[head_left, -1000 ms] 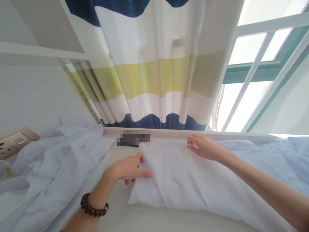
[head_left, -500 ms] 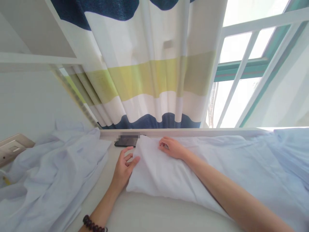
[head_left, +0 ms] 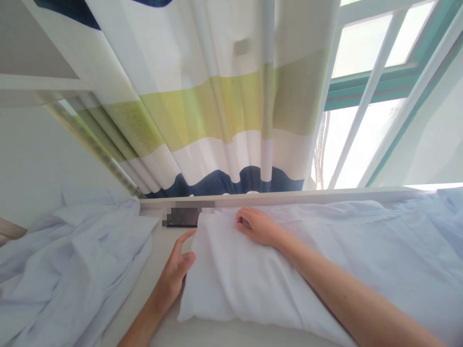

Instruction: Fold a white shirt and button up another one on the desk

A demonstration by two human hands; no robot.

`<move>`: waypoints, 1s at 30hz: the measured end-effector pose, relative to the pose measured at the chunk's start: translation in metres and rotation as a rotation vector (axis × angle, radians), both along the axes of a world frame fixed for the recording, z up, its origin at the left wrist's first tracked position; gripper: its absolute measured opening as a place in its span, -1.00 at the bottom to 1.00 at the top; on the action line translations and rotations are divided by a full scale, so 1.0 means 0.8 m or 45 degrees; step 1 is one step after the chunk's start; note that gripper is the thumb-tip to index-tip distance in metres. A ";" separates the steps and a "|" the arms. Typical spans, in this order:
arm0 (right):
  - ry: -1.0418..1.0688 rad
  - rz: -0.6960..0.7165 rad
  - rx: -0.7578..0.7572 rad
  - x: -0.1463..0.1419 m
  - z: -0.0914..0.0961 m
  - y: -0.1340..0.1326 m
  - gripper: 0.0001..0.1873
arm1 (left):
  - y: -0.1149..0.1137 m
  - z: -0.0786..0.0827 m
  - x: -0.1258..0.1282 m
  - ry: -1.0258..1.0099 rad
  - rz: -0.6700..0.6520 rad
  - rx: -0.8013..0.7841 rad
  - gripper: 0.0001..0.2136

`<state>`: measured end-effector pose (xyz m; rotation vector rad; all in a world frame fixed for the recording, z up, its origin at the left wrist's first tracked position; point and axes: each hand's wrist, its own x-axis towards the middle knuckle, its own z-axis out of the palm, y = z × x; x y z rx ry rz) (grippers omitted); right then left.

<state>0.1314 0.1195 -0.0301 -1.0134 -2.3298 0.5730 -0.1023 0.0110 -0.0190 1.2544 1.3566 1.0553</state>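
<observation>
A long folded white cloth, perhaps a garment, stretches from the middle of the white surface toward the right. Beside its left end is my left hand. The index finger and thumb are spread apart near the cloth's edge, and the other fingers are mostly hidden. My right hand rests on top of the cloth near its far side, fingers loosely curled in, with nothing seen inside them. Just beyond my left fingertips lies a dark phone, partly blurred out, its right end close to the cloth's corner.
A crumpled heap of white cloth lies on the left, by the wall. Along the back runs a low white ledge, with a striped curtain hanging behind it. At the right are white window bars.
My left hand has come a little nearer along the cloth's left edge, its index finger straighter and its thumb off the top of the cloth. My right hand stays on the cloth. The view has shifted slightly.
</observation>
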 end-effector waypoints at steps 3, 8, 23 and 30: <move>-0.037 -0.068 -0.072 -0.003 0.004 -0.007 -0.75 | -0.017 0.001 -0.003 0.010 -0.179 0.023 -0.24; -0.177 -0.130 -0.224 -0.001 0.019 -0.016 -0.71 | -0.057 -0.017 -0.017 0.352 -0.380 0.362 -0.14; -0.129 -0.239 -0.048 -0.002 0.042 0.020 -0.87 | -0.070 -0.020 -0.043 0.548 -0.140 0.178 -0.22; -0.112 -0.233 -0.040 0.042 0.045 0.000 -0.70 | -0.078 -0.011 -0.022 0.324 0.114 0.157 -0.35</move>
